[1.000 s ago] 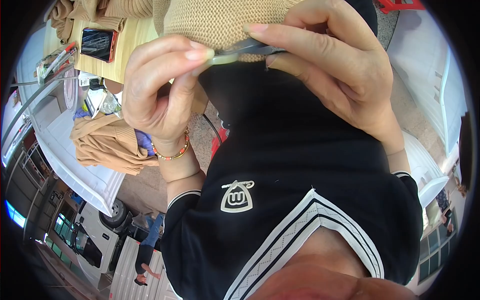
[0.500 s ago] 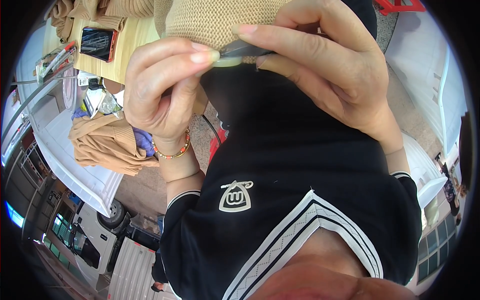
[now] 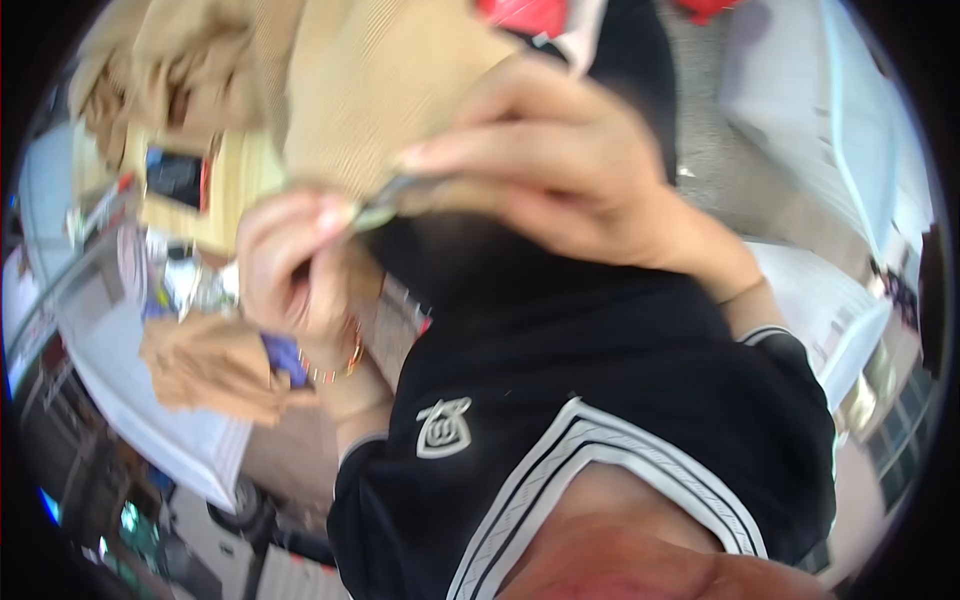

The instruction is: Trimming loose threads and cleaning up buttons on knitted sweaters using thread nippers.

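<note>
Left hand [image 3: 290, 258]: grip pinched, fingertips against thumb, on the end of a small pale green piece [image 3: 375, 219]. Right hand [image 3: 575, 170]: grip drawn in on a small dark tool [image 3: 402, 185] (motion blur hides its exact form), its tip at the pale piece; whether the two touch cannot be determined. Both items are located between the hands, in front of the black top [image 3: 570, 320]. A beaded bracelet [image 3: 335, 375] circles the left wrist. Beyond the hands spreads beige knit fabric [image 3: 370, 90]. To the left, a dark phone [image 3: 176, 178] lies on the pale wooden table [image 3: 245, 160]. Nearer the person, also left, sits a bundled tan garment [image 3: 205, 365], purple cloth [image 3: 284, 358] at its side.
</note>
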Tool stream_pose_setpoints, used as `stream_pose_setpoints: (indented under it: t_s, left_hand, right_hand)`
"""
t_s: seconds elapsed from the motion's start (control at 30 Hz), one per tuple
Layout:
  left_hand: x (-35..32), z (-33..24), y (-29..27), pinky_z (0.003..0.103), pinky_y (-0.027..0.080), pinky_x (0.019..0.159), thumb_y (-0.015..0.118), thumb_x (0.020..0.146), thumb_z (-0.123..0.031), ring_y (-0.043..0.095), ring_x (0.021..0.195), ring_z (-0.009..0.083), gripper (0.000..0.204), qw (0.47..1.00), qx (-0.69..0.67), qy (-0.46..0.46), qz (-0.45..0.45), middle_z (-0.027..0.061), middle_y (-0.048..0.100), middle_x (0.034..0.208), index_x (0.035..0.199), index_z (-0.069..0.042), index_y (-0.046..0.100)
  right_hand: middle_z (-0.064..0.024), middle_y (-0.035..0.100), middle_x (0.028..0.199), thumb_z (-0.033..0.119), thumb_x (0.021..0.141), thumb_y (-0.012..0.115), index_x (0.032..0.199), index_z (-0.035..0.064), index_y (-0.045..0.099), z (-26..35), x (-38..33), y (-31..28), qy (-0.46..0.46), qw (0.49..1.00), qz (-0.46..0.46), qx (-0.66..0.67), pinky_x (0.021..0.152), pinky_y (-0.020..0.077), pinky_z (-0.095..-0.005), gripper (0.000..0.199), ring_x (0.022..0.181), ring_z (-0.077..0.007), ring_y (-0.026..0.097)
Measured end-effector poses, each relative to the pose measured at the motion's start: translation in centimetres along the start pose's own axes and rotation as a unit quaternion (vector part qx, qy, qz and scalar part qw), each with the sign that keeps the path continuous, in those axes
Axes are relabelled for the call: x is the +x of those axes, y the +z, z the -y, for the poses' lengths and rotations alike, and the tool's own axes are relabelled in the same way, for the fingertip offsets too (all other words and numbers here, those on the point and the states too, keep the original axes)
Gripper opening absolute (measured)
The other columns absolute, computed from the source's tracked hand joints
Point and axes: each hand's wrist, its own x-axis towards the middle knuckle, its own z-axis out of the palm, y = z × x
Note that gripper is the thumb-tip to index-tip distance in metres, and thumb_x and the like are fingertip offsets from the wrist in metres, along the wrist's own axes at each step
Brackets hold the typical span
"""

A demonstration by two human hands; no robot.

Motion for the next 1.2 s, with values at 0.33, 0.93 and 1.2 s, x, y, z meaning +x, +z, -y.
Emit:
stream_pose_setpoints:
  t_s: [0.33, 0.93, 1.2]
  left_hand:
    - [-1.1, 1.7, -3.6, 0.029, 0.048, 0.078, 0.063, 0.086, 0.005, 0.057, 0.093, 0.0229, 0.033, 0.977, 0.166, 0.018, 0.133, 0.0147, 0.053, 0.114, 0.119, 0.000, 0.060]
    - [1.8, 0.9, -3.1, 0.037, 0.048, 0.088, 0.071, 0.075, 0.004, 0.059, 0.099, 0.0290, 0.035, 0.961, 0.244, 0.017, 0.130, 0.0124, 0.065, 0.103, 0.110, 0.000, 0.066]
    - [-0.3, 0.3, -3.8, 0.032, 0.048, 0.082, 0.079, 0.070, -0.005, 0.059, 0.092, 0.0221, 0.042, 0.970, 0.218, -0.033, 0.102, 0.0106, 0.063, 0.105, 0.111, -0.005, 0.068]
  right_hand:
    - [-0.0088, 0.058, 0.094, 0.009, 0.079, 0.073, 0.110, 0.0042, 0.068, -1.1, -1.2, 0.4, -0.015, 0.987, -0.121, 0.105, 0.065, 0.0492, -0.0287, 0.032, 0.080, -0.0199, 0.062]
    - [-0.0047, 0.061, 0.099, 0.002, 0.075, 0.076, 0.113, 0.0055, 0.069, -2.0, -0.7, -2.1, 0.049, 0.998, -0.048, 0.004, 0.060, 0.0438, -0.0218, 0.038, 0.073, -0.0094, 0.056]
    - [-0.0063, 0.059, 0.098, -0.001, 0.075, 0.075, 0.113, -0.0022, 0.067, 0.3, -0.7, -0.9, 0.130, 0.990, -0.023, 0.052, 0.069, 0.0410, -0.0217, 0.039, 0.081, -0.0115, 0.053]
